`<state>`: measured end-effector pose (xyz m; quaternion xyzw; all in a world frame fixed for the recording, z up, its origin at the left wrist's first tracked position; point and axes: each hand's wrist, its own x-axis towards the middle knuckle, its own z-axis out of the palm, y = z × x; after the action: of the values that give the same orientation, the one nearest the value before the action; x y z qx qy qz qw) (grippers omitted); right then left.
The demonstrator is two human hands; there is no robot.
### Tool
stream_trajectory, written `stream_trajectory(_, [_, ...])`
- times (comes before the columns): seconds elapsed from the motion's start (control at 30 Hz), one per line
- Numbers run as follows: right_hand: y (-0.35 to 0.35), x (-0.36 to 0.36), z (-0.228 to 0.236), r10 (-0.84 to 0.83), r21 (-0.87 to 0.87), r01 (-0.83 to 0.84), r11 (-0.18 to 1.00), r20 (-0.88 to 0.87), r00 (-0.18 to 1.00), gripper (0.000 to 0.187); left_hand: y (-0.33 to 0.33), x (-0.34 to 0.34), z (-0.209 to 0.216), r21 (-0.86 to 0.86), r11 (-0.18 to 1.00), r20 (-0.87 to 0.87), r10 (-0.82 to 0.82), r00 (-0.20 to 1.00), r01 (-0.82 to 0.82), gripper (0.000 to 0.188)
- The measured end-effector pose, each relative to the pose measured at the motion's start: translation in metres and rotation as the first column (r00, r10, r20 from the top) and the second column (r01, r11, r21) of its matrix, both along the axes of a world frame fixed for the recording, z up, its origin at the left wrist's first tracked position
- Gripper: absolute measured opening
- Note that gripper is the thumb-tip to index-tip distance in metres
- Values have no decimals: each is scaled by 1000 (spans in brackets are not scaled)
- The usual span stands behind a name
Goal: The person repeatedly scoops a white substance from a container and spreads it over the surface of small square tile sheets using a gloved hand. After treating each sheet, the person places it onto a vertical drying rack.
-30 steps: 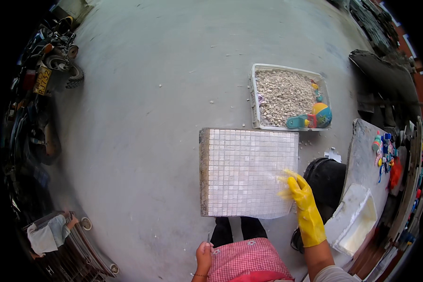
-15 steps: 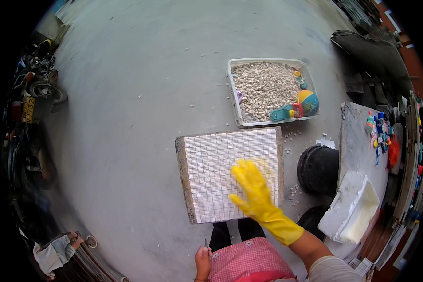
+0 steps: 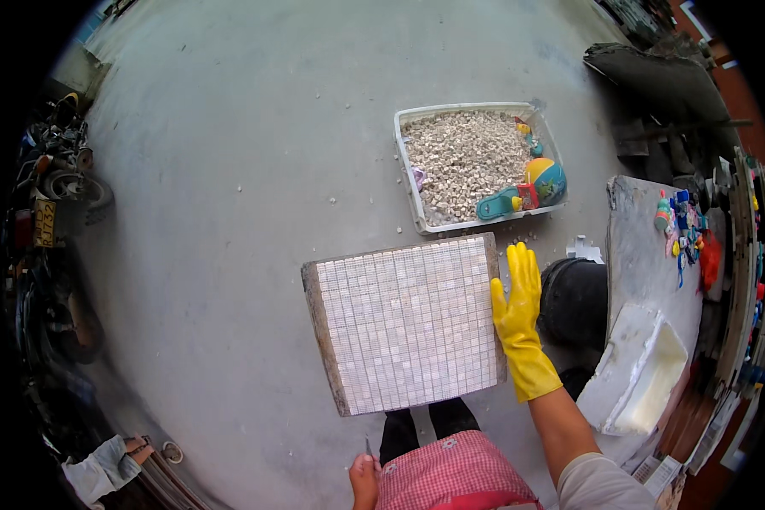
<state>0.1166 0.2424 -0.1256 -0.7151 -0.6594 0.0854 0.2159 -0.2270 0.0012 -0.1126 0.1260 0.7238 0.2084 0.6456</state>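
Observation:
A square board with a worn brown border lies in front of me, covered by a sheet of small pale mosaic tiles set in a grid. My right hand wears a yellow rubber glove. Its fingers are stretched out, and it is at the board's right edge; whether it touches the edge I cannot tell. Low in the view, by the pink checked apron, my bare left hand is closed round a thin pointed metal tool. Most of that tool is hidden in the fist.
Beyond the board stands a white plastic tub full of small stone pieces, with a ball and toys on top. To the right are a black bucket, a white foam box and a grey slab. A motorbike stands far left.
My gloved right hand has moved off the tile sheet to the board's right edge. My left hand still grips the pointed tool. The whole view has shifted slightly.

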Motion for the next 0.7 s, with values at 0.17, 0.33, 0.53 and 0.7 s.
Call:
stream_trajectory(0.17, [25, -75, 4, 360, -32, -371, 928, -183, 915, 61, 8, 10, -2, 35, 998, 67, -47, 997, 45, 26])
stream_trajectory(0.33, [48, -59, -1, 316, -41, -315, 948, 2, 949, 55, 7, 2, 1, 19, 999, 58, 26, 998, -27, 25])
stream_trajectory(0.53, [32, 18, -21, -239, 149, 208, 967, 245, 939, 50, -1, -23, 7, -18, 998, 18, 66, 998, -66, 23])
stream_trajectory(0.7, [44, -92, -9, -83, 56, 75, 996, 164, 983, 56, -17, -30, 1, -13, 989, 53, 150, 987, -149, 22])
